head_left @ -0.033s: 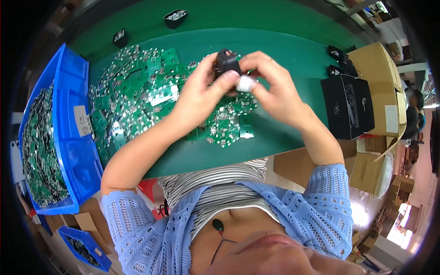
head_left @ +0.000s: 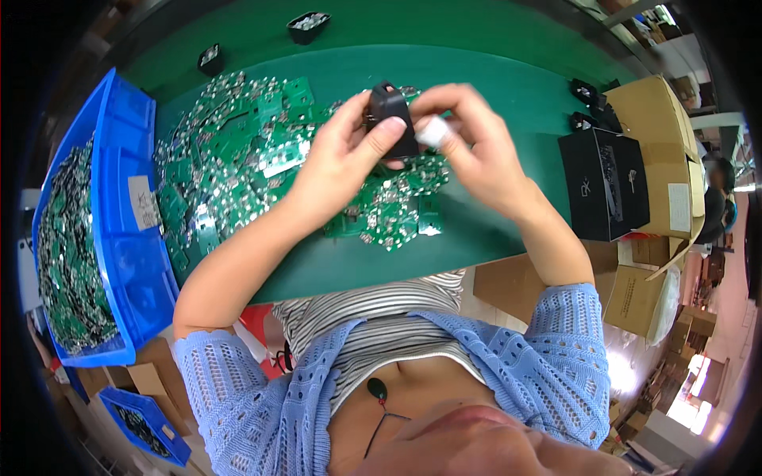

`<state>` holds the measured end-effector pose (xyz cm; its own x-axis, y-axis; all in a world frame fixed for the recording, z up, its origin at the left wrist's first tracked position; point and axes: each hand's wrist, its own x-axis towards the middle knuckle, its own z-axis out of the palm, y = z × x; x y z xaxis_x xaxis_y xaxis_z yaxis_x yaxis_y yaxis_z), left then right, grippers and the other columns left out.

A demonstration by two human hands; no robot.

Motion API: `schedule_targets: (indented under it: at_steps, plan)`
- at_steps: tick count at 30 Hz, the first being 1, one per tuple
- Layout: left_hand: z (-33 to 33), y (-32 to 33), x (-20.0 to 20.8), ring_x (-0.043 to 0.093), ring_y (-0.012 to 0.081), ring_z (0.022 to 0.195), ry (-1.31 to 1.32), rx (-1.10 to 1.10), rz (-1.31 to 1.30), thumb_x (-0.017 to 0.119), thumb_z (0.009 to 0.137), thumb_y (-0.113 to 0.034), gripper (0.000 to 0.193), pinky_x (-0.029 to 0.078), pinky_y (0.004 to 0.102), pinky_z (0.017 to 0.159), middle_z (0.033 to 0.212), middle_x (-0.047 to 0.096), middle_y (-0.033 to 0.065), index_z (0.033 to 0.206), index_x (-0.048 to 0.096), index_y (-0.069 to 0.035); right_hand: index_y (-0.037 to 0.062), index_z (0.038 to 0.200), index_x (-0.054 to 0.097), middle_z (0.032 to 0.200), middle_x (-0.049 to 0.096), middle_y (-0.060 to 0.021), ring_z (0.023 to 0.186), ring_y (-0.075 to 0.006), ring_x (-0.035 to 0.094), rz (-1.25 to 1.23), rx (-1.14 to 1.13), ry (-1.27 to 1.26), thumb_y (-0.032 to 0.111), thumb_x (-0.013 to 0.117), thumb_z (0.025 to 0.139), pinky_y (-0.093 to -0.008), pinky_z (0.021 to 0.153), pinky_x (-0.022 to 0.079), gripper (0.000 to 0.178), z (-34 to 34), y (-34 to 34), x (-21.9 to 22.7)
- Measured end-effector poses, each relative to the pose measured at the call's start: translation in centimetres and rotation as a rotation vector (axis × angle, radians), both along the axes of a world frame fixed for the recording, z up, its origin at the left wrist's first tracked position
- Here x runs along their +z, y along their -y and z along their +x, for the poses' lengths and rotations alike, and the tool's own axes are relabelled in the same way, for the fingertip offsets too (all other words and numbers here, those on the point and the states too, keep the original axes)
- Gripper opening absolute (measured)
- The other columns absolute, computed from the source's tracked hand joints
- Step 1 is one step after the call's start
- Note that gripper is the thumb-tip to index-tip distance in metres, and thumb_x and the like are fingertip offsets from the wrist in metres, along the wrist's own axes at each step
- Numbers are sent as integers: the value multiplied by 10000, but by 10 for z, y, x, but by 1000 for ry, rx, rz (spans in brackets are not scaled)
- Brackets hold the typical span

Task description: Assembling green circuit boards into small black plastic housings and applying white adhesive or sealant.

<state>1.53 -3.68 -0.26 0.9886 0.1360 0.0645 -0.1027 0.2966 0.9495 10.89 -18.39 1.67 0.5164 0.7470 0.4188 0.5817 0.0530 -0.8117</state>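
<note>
My left hand (head_left: 341, 159) grips a black plastic housing (head_left: 392, 119), its thumb lying flat across the front face. A small opening with something coppery shows at the housing's upper end. Just to the right, my right hand (head_left: 476, 147) is closed with thumb and fingers around a small white wad (head_left: 432, 132), which looks like cloth or tissue. The fingers of this hand are blurred, and a narrow gap separates the wad from the housing. Beneath both hands lie many loose green circuit boards (head_left: 389, 208), spread over the green tabletop (head_left: 492, 238).
A blue bin (head_left: 127, 230) full of boards stands at the left, with a smaller blue bin (head_left: 147, 424) below it. Two black cups (head_left: 308, 28) holding small parts sit at the back. On the right are a black box (head_left: 603, 182), black pieces (head_left: 583, 91) and an open carton (head_left: 647, 119).
My right hand has drawn slightly away from the black housing, carrying the white wad up and to the right. More of the housing's front now shows; my left hand has barely shifted.
</note>
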Motion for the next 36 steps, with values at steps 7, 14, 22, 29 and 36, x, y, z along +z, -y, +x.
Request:
schedule_targets:
  at_steps: [7,14,22,29,36]
  plan:
    - [-32,-18,10,590,145,839,-152,-90,118,488,902,-254,429,483,268,693,973,599,108,1248,369,-29,-16,1043,506,960,535,-64,836,-108,548,77,179,-377,13,571,805,-242,706,478,248,-15,-20,10]
    - [-41,-42,1,608,187,729,-110,-156,-186,403,927,-347,461,512,283,650,928,604,179,1241,371,-11,-19,1035,545,962,582,-70,842,-130,550,107,16,-134,55,556,829,-239,681,456,219,8,-24,11]
    - [-43,-52,-1,602,180,746,-167,85,-181,498,873,-228,304,507,280,630,903,573,95,1069,470,3,90,1007,592,934,574,-43,863,-216,561,-583,-401,352,129,595,768,-332,724,458,243,41,-8,-22]
    - [-38,-50,-14,594,184,821,-238,144,-83,445,893,-180,320,482,281,695,950,594,133,1124,460,41,111,1151,539,1039,530,-68,893,-228,550,-548,-333,421,97,593,754,-343,765,459,400,61,-17,-45]
    - [-39,-37,-22,605,185,807,-187,105,-152,459,884,-103,219,498,282,722,956,593,133,1072,485,5,39,963,592,856,526,-61,761,-142,521,-393,-229,86,-30,585,709,-264,711,447,263,45,-31,-32]
